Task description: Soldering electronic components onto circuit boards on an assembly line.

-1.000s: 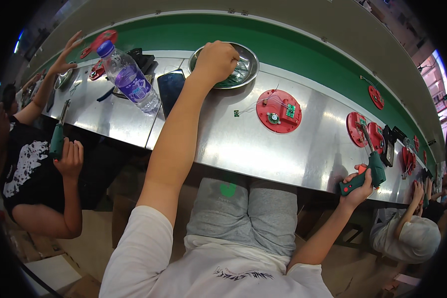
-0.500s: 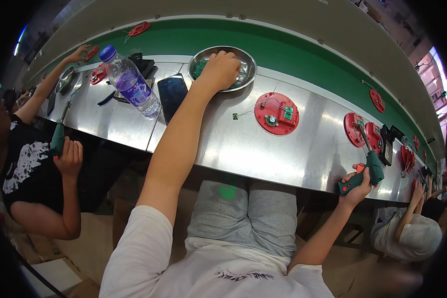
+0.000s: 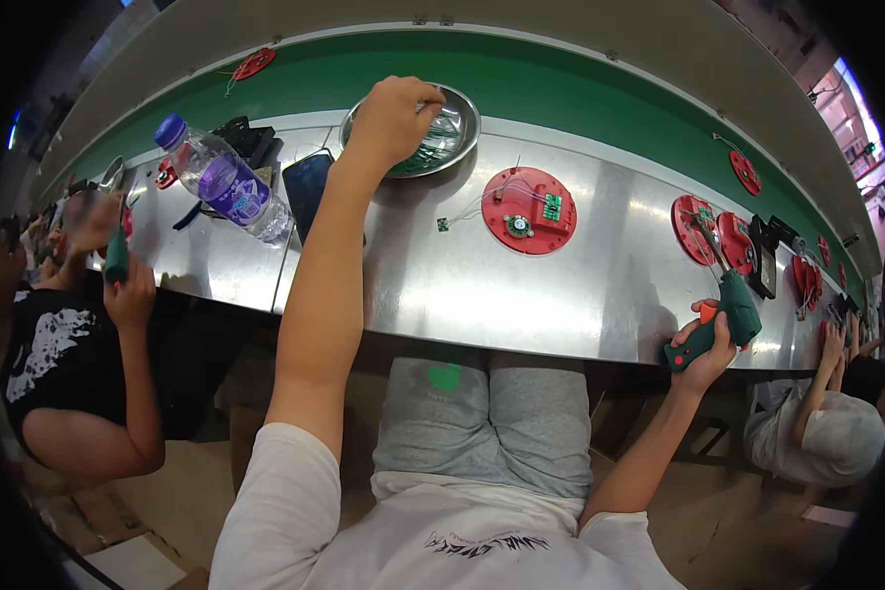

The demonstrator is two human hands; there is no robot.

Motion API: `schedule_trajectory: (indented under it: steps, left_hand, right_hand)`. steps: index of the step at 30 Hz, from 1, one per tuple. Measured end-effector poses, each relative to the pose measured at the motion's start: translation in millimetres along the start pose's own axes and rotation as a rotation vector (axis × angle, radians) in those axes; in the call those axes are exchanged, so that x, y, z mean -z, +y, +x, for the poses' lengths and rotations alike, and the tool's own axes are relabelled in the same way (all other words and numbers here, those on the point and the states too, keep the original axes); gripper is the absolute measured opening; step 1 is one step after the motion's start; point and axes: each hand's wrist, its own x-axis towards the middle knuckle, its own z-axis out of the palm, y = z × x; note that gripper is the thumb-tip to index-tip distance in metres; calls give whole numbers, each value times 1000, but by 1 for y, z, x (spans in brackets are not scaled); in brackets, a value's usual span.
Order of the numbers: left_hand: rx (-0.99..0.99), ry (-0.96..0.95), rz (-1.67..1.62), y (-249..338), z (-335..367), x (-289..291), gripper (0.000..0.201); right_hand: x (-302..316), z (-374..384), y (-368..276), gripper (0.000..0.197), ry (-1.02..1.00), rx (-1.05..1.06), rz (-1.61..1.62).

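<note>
My left hand [image 3: 393, 120] is above the near-left part of a round metal bowl [image 3: 474, 138]. Its thumb and fingers are pinched together, and whatever they hold is too small to make out. Thin green pieces [image 3: 429, 157] lie in the bowl. In my right hand [image 3: 715, 359] is a green soldering gun [image 3: 736, 313] with a red trigger, its metal tip pointing up and away from me. Between my hands a red plastic disc [image 3: 501, 224] lies on the metal bench, carrying green circuit boards and a round part. Thin wires run from it to a small loose board [image 3: 442, 224].
A water bottle [image 3: 228, 187] lies left of a dark phone [image 3: 307, 187]. Beyond my right hand are more red discs [image 3: 693, 224] and black parts [image 3: 763, 258]. A co-worker at left holds another green soldering gun [image 3: 117, 258]. A green strip [image 3: 551, 93] runs behind the bench.
My left hand has lifted from inside the bowl, its fingers now pinched above it. The co-worker's far hand has drawn back toward their soldering gun. The view has shifted slightly.
</note>
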Motion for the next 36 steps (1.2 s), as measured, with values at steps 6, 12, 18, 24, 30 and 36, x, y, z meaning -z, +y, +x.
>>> schedule_trajectory:
  steps: [6,12,18,24,30,36]
  left_hand:
    - [4,-125,452,-4,-4,-25,11]
    - [53,-241,489,-15,-4,-38,12]
    - [-5,-197,526,-21,-10,-36,13]
    - [-42,123,300,7,2,-17,10]
    - [-206,318,-267,77,-6,1,6]
    - [-212,56,-181,121,-60,-43,5]
  right_hand:
    - [2,3,2,31,-16,-6,19]
    - [0,2,1,31,0,-4,15]
    - [2,1,6,33,-25,-4,16]
    - [7,-2,3,33,8,8,-9]
    - [-30,-2,-6,30,-101,-63,102]
    - [-68,-20,-12,27,-380,-30,-23]
